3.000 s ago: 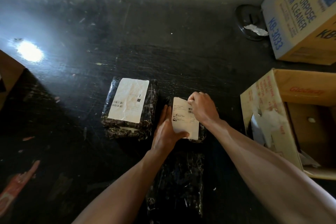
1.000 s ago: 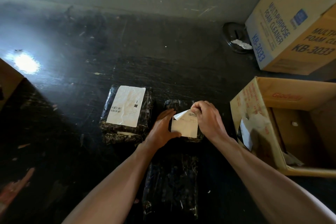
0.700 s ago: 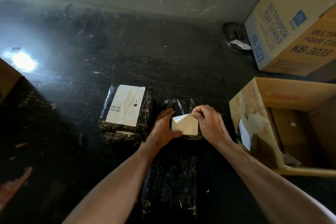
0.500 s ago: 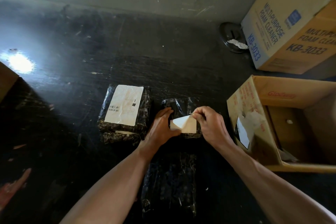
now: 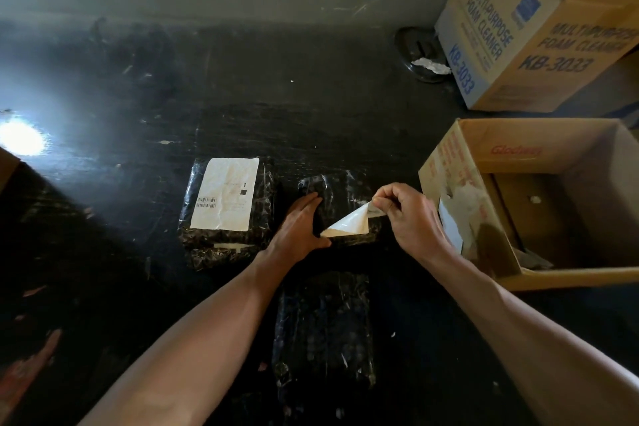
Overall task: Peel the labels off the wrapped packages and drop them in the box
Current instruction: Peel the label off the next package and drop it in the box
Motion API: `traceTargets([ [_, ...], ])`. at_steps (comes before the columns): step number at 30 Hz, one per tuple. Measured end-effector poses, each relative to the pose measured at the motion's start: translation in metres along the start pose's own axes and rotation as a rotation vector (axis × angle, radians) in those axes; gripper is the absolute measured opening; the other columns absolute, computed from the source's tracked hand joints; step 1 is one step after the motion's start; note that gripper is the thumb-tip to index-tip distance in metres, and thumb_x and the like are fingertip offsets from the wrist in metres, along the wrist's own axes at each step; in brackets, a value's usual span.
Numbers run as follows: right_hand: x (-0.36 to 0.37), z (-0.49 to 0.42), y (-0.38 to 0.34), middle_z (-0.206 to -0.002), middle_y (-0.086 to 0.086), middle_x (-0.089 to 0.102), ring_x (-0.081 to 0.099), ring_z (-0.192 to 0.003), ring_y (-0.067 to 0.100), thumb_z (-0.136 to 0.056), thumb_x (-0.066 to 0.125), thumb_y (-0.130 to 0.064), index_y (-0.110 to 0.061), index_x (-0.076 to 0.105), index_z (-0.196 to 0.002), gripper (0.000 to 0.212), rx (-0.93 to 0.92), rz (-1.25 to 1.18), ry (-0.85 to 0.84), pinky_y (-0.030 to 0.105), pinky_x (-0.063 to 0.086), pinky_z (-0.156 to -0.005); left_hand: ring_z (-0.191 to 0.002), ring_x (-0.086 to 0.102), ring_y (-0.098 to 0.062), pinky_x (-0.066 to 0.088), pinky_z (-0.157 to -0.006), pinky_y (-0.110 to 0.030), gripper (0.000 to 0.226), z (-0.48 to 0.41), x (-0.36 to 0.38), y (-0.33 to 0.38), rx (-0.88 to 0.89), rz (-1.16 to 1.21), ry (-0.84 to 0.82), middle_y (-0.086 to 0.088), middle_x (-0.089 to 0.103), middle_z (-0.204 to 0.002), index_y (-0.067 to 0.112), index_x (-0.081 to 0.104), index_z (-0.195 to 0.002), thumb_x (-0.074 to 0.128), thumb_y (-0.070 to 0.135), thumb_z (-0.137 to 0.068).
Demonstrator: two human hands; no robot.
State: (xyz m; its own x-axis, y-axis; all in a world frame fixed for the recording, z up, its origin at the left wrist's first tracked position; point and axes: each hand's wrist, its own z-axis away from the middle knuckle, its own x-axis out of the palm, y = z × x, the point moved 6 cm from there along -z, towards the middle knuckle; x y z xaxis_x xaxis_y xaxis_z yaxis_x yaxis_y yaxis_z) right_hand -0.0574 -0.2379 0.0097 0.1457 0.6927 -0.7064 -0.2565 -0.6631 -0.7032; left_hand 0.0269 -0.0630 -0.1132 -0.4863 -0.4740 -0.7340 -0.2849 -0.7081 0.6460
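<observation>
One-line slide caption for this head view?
Right hand peels label from wrapped package; left hand braces it beside open box.

Closed foam-cleaner carton [image 5: 539, 28] at two o'clock; round dark lid [image 5: 420, 52] just left of it; light glare [image 5: 20, 138] at nine o'clock.

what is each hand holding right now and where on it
The right hand pinches the label by its peeled-up top corner. The left hand grips nothing; it lies flat against the left side of the package.
</observation>
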Motion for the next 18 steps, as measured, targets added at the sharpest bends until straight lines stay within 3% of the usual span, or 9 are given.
traceTargets([
  [7, -0.005, 0.017, 0.009, -0.096, -0.013, 0.064, 0.06, -0.092, 0.0, -0.099, 0.061, -0.018, -0.026, 0.065, -0.095, 0.009, 0.016, -0.041, 0.095, 0.011, 0.043, -0.077, -0.147, 0.018, -0.024, 0.014, -0.119, -0.028, 0.101, 0.001, 0.003, 0.0, 0.048, -0.033, 0.011, -0.008, 0.022, -0.16, 0.007, 0.029, -0.152, 0.085, 0.027, -0.07],
  [14, -0.012, 0.031, 0.015, -0.092, -0.017, 0.063, 0.059, -0.088, -0.007, -0.098, 0.062, -0.014, -0.022, 0.067, -0.095, 0.01, -0.008, -0.074, 0.165, -0.001, 0.04, -0.074, -0.146, 0.022, -0.023, 0.016, -0.119, -0.029, 0.099, 0.002, 0.006, -0.003, 0.087, -0.041, 0.025, -0.006, 0.025, -0.159, 0.008, 0.034, -0.151, 0.086, 0.035, -0.07],
  [18, -0.032, 0.029, 0.018, -0.097, -0.015, 0.064, 0.059, -0.091, -0.007, -0.099, 0.059, -0.015, -0.021, 0.067, -0.098, 0.01, 0.007, -0.113, 0.218, 0.008, 0.044, -0.079, -0.147, 0.023, -0.022, 0.019, -0.121, -0.033, 0.102, 0.001, 0.007, -0.004, 0.1, -0.058, 0.008, -0.005, 0.026, -0.16, 0.009, 0.035, -0.151, 0.088, 0.033, -0.067],
])
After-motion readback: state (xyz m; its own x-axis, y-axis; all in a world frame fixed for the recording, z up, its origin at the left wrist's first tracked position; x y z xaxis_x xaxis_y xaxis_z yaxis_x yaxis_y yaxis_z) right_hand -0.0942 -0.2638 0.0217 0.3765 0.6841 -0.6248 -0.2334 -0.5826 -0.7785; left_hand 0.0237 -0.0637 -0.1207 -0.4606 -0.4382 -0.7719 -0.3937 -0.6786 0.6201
